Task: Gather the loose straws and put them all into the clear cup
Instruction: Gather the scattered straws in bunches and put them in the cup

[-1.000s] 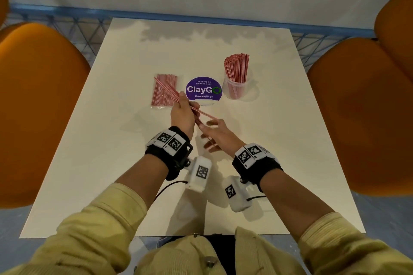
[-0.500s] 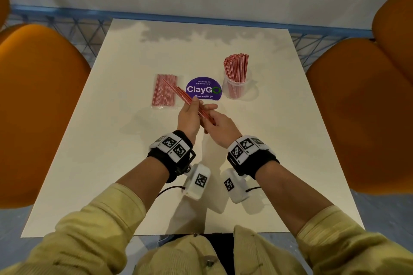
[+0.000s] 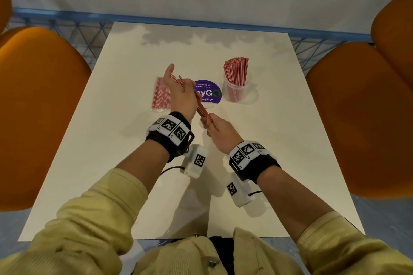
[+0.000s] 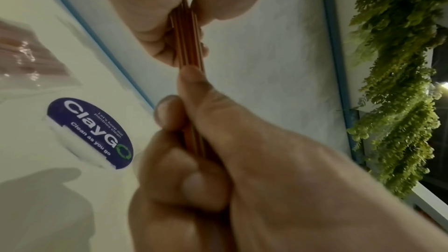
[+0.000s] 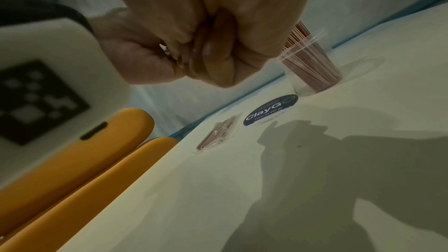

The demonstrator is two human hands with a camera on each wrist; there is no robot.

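Observation:
A small bundle of red-striped straws (image 3: pixel 202 109) is held slanted above the table between both hands. My left hand (image 3: pixel 181 96) holds its far part, one finger pointing up; in the left wrist view the straws (image 4: pixel 190 45) run between the thumb and curled fingers of the left hand (image 4: pixel 155 7). My right hand (image 3: pixel 215 126) grips the near end in a fist, also visible as the right hand (image 4: pixel 218 150) and the right hand (image 5: pixel 213 26). The clear cup (image 3: pixel 234 94), full of upright straws, stands to the right; the cup (image 5: pixel 312 70) is apart from both hands.
A clear plastic packet of straws (image 3: pixel 159 94) lies flat on the white table (image 3: pixel 268 140), partly behind my left hand. A round purple sticker (image 3: pixel 211 94) sits between the packet and the cup. Orange chairs (image 3: pixel 38 107) flank the table on both sides.
My right hand, open a second ago, has come up and closed on the near end of the bundle. My left hand has slid farther along the straws and one finger has straightened.

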